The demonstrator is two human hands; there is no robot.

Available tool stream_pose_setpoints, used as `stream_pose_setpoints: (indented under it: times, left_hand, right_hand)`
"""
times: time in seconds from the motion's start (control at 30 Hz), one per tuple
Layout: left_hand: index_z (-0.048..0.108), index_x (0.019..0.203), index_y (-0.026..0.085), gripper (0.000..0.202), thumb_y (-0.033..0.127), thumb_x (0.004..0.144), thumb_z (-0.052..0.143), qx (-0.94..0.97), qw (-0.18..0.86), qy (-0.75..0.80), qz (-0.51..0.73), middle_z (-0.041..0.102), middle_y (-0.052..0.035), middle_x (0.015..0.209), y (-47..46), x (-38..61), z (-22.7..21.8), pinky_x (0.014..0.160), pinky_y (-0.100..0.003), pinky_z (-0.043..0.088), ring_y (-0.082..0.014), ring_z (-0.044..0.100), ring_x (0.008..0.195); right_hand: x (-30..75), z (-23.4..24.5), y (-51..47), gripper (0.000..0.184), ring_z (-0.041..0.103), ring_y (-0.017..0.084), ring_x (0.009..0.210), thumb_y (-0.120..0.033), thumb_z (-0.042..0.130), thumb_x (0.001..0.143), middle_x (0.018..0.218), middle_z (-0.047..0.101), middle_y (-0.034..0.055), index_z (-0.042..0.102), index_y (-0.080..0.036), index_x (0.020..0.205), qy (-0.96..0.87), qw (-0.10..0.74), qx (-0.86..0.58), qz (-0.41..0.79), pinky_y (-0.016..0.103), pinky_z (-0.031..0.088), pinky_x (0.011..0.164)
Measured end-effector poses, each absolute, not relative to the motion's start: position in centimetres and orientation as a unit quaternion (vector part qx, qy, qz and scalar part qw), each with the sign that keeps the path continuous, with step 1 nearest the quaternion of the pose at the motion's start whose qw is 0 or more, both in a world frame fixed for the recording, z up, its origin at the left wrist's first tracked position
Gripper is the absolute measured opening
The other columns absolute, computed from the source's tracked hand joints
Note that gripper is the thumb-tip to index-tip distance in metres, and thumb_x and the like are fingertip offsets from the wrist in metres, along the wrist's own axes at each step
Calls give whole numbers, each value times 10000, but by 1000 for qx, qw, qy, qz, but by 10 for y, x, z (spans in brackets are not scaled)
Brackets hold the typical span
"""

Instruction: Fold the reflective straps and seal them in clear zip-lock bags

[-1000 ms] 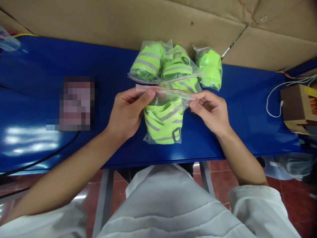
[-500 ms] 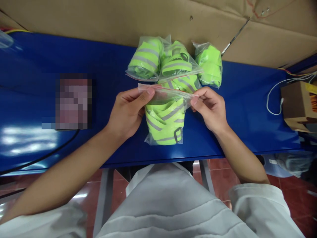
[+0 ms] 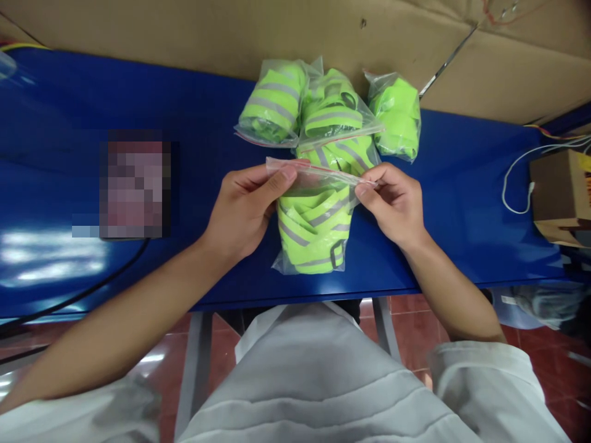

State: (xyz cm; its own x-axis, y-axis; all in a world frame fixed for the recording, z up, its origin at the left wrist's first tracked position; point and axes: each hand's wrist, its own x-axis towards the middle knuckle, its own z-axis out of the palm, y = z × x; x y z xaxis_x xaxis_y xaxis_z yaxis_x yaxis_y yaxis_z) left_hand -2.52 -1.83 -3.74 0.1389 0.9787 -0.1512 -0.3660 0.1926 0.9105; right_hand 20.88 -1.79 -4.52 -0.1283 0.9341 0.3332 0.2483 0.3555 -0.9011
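Observation:
A clear zip bag (image 3: 314, 231) hangs by its top edge between my two hands, over the front of the blue table. Inside it is a folded neon-green strap with grey reflective stripes and a dark buckle (image 3: 337, 253). My left hand (image 3: 252, 206) pinches the left end of the bag's red-lined seal, thumb on top. The right end of the seal is held between thumb and fingers of my right hand (image 3: 392, 200). Just behind, another bagged green strap (image 3: 355, 151) is partly covered by the held bag and my hands.
More bagged green straps lie at the back: one at left (image 3: 272, 101), one in the middle (image 3: 333, 111), one at right (image 3: 396, 117). Brown cardboard (image 3: 277, 31) borders the blue table (image 3: 207, 123). A blurred-out object (image 3: 133, 191), a black cable (image 3: 106, 274) and a cardboard box (image 3: 558, 187) are also there.
Both hands keep their pinch on the bag's seal. The bag sits slightly farther right in view, and my right thumb and fingers are at the seal's far right end. The whole view has shifted a little.

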Motion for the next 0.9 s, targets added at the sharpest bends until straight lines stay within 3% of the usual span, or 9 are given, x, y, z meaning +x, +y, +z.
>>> stream_pose_setpoints:
  times: [0.3,0.5,0.67,0.9]
  left_hand:
    - [877,953,307,131,411,876,863,416,647,415,486,831,59,1002,-19,-28,-37,912,-311,626,-190,754,947]
    - [884,971,301,129,400,898,846,440,627,409,497,836,18,1057,-21,-29,-39,970,-318,615,-200,762,996]
    - [879,963,299,174,450,880,856,459,621,414,483,835,1,1080,-23,-29,-43,1038,-386,611,-243,764,1095]
    - [886,958,246,187,393,842,896,430,628,423,492,839,-44,1008,-26,-25,-45,1031,-383,624,-284,775,1117]
  right_hand:
    - [208,-42,-23,342,437,103,616,-532,766,950,724,557,-12,673,-221,843,-672,477,-443,352,273,382,550]
    - [209,-39,-23,332,465,106,624,-544,755,953,741,570,-12,676,-231,879,-686,462,-436,355,274,408,571]
    - [209,-38,-24,284,429,94,591,-459,743,977,715,556,-17,664,-222,841,-696,458,-429,349,271,385,556]
    - [208,-39,-26,190,465,90,583,-378,749,974,726,587,-21,679,-221,893,-710,448,-411,357,264,364,531]
